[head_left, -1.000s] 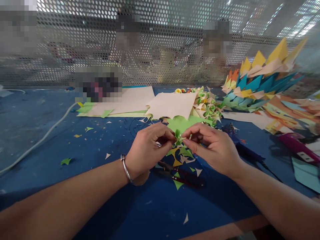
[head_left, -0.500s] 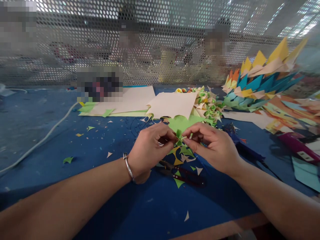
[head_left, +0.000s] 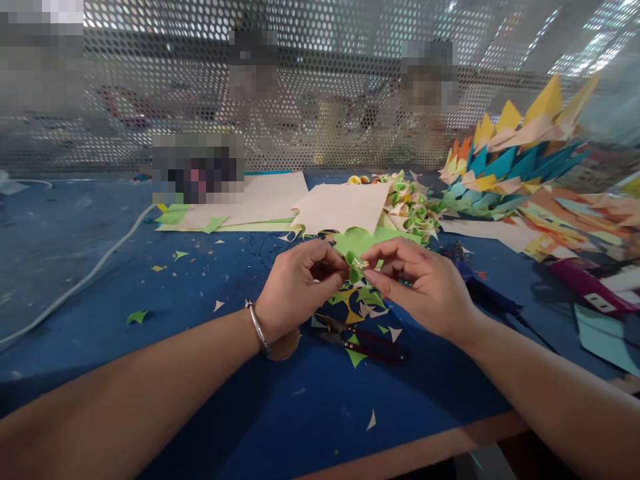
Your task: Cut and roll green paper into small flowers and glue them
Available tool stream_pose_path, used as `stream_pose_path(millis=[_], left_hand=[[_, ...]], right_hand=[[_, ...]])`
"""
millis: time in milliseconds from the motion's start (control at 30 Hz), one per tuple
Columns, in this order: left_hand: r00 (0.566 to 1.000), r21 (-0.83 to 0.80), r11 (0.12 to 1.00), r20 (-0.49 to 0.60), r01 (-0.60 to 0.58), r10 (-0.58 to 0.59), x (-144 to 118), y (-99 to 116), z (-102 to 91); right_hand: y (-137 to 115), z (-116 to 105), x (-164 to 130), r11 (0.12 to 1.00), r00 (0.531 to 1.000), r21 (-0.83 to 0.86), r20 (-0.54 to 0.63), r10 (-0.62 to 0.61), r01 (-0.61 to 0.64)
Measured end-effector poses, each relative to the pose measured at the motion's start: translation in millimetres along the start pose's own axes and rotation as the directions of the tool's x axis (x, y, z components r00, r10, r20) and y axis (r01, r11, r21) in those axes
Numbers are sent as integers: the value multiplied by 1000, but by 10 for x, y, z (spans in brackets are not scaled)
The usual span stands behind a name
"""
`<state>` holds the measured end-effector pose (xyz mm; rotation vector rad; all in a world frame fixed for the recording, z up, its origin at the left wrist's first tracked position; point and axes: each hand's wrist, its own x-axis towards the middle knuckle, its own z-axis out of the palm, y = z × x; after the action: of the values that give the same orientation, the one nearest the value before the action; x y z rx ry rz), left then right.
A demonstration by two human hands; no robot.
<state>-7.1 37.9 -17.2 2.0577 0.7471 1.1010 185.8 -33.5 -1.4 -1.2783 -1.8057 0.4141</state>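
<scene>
Between my two hands is a small green paper flower (head_left: 353,268) with curled petals. My left hand (head_left: 305,283) pinches it from the left, thumb against forefinger. On the other side, the thumb and forefinger of my right hand (head_left: 417,283) close on its pale edge or centre; the exact spot is too small to make out. Below my hands lie dark-handled scissors (head_left: 370,345), their blades pointing left. Green, yellow and cream paper scraps (head_left: 354,310) are scattered around them. A light green sheet (head_left: 385,239) lies just behind my fingers.
Cream paper with cut-out edges (head_left: 345,207) lies behind, beside a heap of paper flowers (head_left: 415,210). Pointed folded-paper layers (head_left: 515,160) stand at the right, near a blue tool with a cord (head_left: 487,290) and a purple object (head_left: 590,287). A white cable (head_left: 105,263) crosses the left.
The green flower has turned slightly, so its round petals show more clearly between my fingers. My view has shifted a little; both hands keep their pinch.
</scene>
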Motion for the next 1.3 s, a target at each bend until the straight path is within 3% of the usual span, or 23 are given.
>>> stream_pose_path(millis=[533, 900, 1300], left_hand=[[999, -72, 997, -41, -3, 0, -21, 11, 38], [995, 20, 996, -28, -90, 91, -40, 29, 39], [1000, 8, 1000, 14, 10, -10, -39, 47, 59]], right_hand=[[-15, -14, 10, 987, 992, 107, 45, 116, -120], [-11, -3, -13, 998, 998, 11, 34, 62, -62], [10, 2, -15, 996, 999, -81, 15, -29, 30]])
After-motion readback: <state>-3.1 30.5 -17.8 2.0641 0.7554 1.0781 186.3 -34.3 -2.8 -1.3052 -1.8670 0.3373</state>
